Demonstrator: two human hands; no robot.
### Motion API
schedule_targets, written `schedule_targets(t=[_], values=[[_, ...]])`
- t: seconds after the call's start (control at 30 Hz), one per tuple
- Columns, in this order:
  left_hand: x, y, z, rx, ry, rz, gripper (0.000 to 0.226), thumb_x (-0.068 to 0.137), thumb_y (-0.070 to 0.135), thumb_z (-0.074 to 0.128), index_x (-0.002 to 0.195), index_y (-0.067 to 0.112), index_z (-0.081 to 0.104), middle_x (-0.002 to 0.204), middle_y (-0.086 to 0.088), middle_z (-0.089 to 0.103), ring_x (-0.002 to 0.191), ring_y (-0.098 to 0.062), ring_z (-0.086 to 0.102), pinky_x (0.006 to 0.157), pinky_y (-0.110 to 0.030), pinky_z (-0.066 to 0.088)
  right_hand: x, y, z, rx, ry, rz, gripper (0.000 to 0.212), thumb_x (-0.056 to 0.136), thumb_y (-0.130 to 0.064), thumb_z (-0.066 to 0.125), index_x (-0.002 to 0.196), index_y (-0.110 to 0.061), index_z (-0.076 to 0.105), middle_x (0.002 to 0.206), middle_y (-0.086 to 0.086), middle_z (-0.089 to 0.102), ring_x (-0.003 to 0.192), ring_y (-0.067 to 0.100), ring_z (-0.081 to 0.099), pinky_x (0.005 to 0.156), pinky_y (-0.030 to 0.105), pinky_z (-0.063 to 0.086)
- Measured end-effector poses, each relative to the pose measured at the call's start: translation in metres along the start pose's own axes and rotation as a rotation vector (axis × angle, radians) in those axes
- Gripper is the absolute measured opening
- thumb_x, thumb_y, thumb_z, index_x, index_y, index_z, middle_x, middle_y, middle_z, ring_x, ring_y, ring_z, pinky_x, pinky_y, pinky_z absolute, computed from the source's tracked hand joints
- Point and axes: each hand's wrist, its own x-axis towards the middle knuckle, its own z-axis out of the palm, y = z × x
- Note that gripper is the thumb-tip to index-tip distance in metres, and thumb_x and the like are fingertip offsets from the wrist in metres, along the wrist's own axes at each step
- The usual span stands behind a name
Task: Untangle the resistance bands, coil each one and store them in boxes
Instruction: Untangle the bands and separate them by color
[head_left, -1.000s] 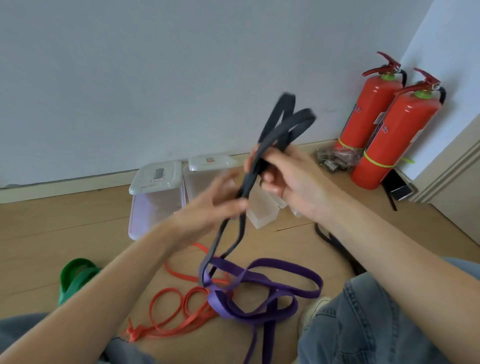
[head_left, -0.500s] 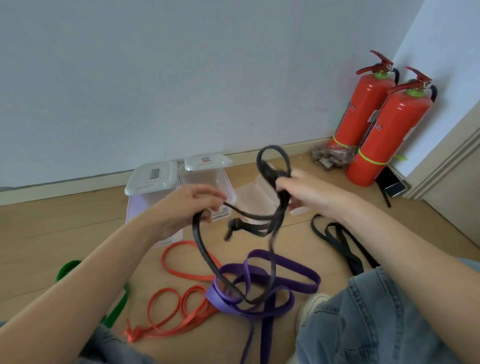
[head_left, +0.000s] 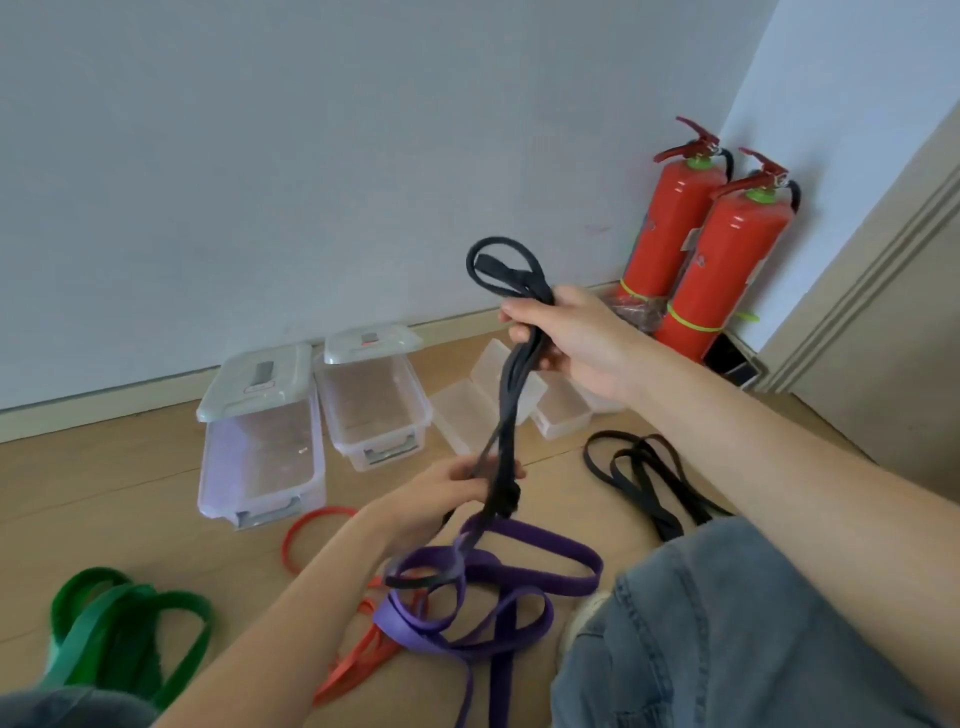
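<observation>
My right hand (head_left: 566, 338) grips a dark grey band (head_left: 511, 410) near its top, with a loop sticking up above the fist. The band hangs down to my left hand (head_left: 447, 493), which pinches its strands just above a knot. Below the knot the grey band runs into a purple band (head_left: 524, 577) lying tangled on the floor. An orange band (head_left: 311, 535) lies partly under my left arm. A green band (head_left: 119, 629) is heaped at the lower left. A black band (head_left: 644, 478) lies on the floor at the right.
Two clear boxes with tilted lids (head_left: 260, 457) (head_left: 371, 410) stand by the wall. Smaller open clear cases (head_left: 467, 410) lie to their right. Two red fire extinguishers (head_left: 722, 260) stand in the corner. My denim-clad knee (head_left: 727, 623) fills the lower right.
My right hand has risen, stretching the grey band upright. My left hand has dropped to pinch it low near the knot. The view has tilted down.
</observation>
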Motion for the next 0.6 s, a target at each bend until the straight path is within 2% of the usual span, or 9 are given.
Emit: schedule_targets(t=[0.07, 0.17, 0.23, 0.33, 0.4, 0.5, 0.53, 0.6], values=[[0.015, 0.003, 0.006, -0.024, -0.074, -0.054, 0.024, 0.086, 0.017, 0.054, 0.106, 0.008, 0.063, 0.106, -0.007, 0.07, 0.102, -0.018, 0.065, 0.084, -0.025, 0.05, 0.007, 0.0, -0.023, -0.095, 0.075, 0.004, 0.016, 0.095, -0.015, 0.05, 0.079, -0.014, 0.051, 0.056, -0.005, 0.047, 0.045, 0.004, 0.043, 0.04, 0.014, 0.034], [0.032, 0.006, 0.0, -0.085, -0.156, -0.191, 0.034, 0.079, 0.031, 0.057, 0.1, 0.004, 0.058, 0.09, -0.007, 0.069, 0.084, -0.019, 0.067, 0.08, -0.032, 0.052, 0.014, 0.019, -0.065, -0.193, 0.093, 0.063, 0.019, 0.096, -0.013, 0.047, 0.077, -0.014, 0.048, 0.06, -0.001, 0.044, 0.049, 0.008, 0.041, 0.04, 0.016, 0.034], [0.044, 0.01, -0.008, -0.153, -0.157, -0.254, 0.038, 0.078, 0.033, 0.06, 0.103, 0.004, 0.059, 0.085, -0.008, 0.068, 0.075, -0.018, 0.065, 0.074, -0.033, 0.053, 0.016, 0.039, -0.094, -0.227, 0.116, 0.122, 0.018, 0.096, -0.013, 0.047, 0.078, -0.013, 0.048, 0.06, 0.0, 0.045, 0.053, 0.01, 0.042, 0.042, 0.017, 0.036], [0.073, 0.021, -0.014, -0.223, -0.117, -0.27, 0.037, 0.083, 0.034, 0.057, 0.108, 0.007, 0.06, 0.085, -0.01, 0.064, 0.06, -0.011, 0.058, 0.059, -0.025, 0.05, 0.02, 0.069, -0.132, -0.198, 0.185, 0.177, 0.014, 0.096, -0.012, 0.047, 0.082, -0.01, 0.048, 0.061, 0.001, 0.046, 0.053, 0.011, 0.044, 0.042, 0.017, 0.039], [0.103, 0.03, -0.01, -0.127, -0.122, -0.262, 0.037, 0.083, 0.044, 0.052, 0.102, 0.014, 0.063, 0.08, -0.004, 0.063, 0.055, -0.007, 0.052, 0.057, -0.022, 0.047, 0.024, 0.087, -0.153, -0.146, 0.263, 0.209, 0.014, 0.096, -0.013, 0.048, 0.082, -0.012, 0.048, 0.062, 0.001, 0.045, 0.055, 0.012, 0.044, 0.048, 0.02, 0.041], [0.156, 0.042, 0.01, 0.129, -0.082, -0.231, 0.037, 0.082, 0.053, 0.052, 0.092, 0.019, 0.064, 0.074, 0.0, 0.058, 0.06, -0.009, 0.048, 0.057, -0.023, 0.044, 0.027, 0.108, -0.185, -0.13, 0.4, 0.269, 0.006, 0.094, -0.015, 0.05, 0.092, -0.01, 0.047, 0.062, -0.001, 0.044, 0.054, 0.01, 0.043, 0.054, 0.023, 0.041], [0.176, 0.045, 0.019, 0.235, -0.073, -0.22, 0.037, 0.084, 0.054, 0.052, 0.091, 0.02, 0.064, 0.075, 0.0, 0.058, 0.064, -0.011, 0.05, 0.061, -0.025, 0.046, 0.027, 0.112, -0.197, -0.128, 0.435, 0.284, 0.006, 0.094, -0.015, 0.051, 0.094, -0.01, 0.047, 0.061, -0.001, 0.044, 0.054, 0.01, 0.043, 0.053, 0.023, 0.042], [0.213, 0.051, 0.04, 0.427, -0.085, -0.206, 0.035, 0.088, 0.052, 0.049, 0.097, 0.021, 0.064, 0.086, 0.001, 0.061, 0.079, -0.015, 0.056, 0.079, -0.031, 0.049, 0.022, 0.116, -0.224, -0.134, 0.475, 0.315, 0.006, 0.094, -0.015, 0.051, 0.089, -0.013, 0.048, 0.06, -0.002, 0.043, 0.051, 0.008, 0.043, 0.051, 0.021, 0.043]])
